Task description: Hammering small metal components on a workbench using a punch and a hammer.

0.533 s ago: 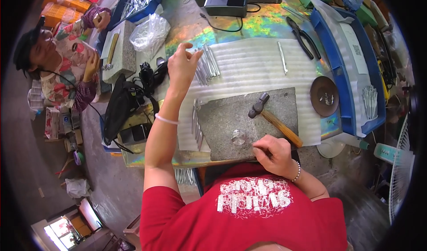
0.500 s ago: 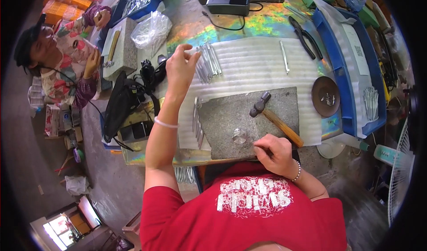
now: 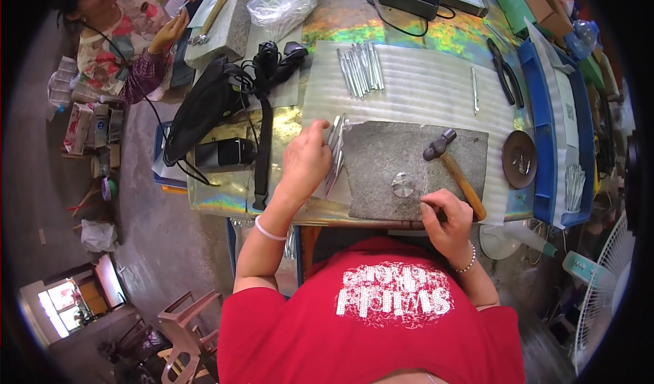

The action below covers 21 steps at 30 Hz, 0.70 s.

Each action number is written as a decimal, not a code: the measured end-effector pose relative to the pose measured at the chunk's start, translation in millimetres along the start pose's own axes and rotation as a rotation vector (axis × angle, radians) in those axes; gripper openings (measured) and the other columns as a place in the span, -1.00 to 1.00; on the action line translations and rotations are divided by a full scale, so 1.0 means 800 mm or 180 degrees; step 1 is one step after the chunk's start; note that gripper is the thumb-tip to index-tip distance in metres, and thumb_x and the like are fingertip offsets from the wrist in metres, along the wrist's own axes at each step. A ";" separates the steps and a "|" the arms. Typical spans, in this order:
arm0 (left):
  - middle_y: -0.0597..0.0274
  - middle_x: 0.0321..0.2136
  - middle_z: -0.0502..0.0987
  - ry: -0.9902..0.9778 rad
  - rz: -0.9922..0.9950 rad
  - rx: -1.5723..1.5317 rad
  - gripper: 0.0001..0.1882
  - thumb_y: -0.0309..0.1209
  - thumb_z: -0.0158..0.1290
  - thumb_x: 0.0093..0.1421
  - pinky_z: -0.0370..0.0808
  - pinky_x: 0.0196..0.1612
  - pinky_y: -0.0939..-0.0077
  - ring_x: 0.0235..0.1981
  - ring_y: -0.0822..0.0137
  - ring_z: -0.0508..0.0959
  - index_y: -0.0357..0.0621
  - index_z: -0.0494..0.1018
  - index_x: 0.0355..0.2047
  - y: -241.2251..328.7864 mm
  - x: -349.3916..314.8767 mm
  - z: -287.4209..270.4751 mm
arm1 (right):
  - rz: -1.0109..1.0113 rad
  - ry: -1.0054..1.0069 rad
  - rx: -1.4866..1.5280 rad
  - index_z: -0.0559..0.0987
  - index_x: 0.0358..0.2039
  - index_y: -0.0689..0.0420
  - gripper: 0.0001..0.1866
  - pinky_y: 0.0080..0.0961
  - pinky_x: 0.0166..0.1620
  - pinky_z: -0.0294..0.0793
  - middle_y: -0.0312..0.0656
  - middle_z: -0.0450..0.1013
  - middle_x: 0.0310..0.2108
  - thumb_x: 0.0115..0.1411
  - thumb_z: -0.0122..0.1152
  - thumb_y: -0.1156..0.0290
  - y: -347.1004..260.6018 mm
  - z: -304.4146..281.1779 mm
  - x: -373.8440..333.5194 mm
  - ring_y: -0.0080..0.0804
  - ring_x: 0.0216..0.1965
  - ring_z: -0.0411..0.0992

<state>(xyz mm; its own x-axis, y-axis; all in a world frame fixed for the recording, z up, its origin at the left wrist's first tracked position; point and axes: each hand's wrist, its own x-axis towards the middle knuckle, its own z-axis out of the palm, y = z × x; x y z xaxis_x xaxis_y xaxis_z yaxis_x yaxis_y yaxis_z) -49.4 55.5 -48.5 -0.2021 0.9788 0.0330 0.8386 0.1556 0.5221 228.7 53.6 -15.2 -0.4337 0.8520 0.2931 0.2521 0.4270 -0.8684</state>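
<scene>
My left hand (image 3: 308,158) is beside several thin silver metal rods (image 3: 335,154) along the stone slab's left edge. Its fingers are curled in, with the fingertips at the rods; whether one is pinched is hidden. On the grey stone slab (image 3: 381,149) lie a small round metal disc (image 3: 402,184) and a ball-peen hammer (image 3: 444,154) with a wooden handle. My right hand (image 3: 448,222) rests by the slab's front edge, right of the disc, thumb and forefinger pressed together; anything between them is too small to name. Beyond the slab lies a bundle of silver rods (image 3: 361,71).
Right of the slab are one single rod (image 3: 475,91), black-handled pliers (image 3: 505,73), a brown dish (image 3: 519,159) and a blue tray (image 3: 543,132). A black bag (image 3: 208,108) with straps lies left. A co-worker (image 3: 129,37) sits at the far left by a stone block (image 3: 221,33).
My left hand has come back from the far rod bundle to the rods at the slab's left edge. My right hand stays by the slab. The whole view has shifted.
</scene>
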 end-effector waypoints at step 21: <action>0.20 -0.33 0.39 0.0329 0.0111 -0.2596 -0.69 -0.76 -0.05 0.04 0.48 -0.36 0.67 -0.35 0.39 0.56 -0.23 0.26 -0.20 0.066 -0.080 -0.055 | 0.0443 -0.0278 -0.2120 0.33 -0.14 0.26 -0.61 -0.29 -0.26 0.40 0.02 0.28 -0.30 -0.05 0.06 0.62 -0.003 -0.063 0.027 -0.01 -0.29 0.34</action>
<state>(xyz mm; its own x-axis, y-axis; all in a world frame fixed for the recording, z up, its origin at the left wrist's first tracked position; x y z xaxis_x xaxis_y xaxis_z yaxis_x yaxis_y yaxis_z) -14.6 -4.8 14.1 -0.2616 0.9579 0.1182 0.2221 -0.0595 0.9732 262.4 86.1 13.4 -0.4199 0.8969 0.1388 0.7767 0.4343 -0.4562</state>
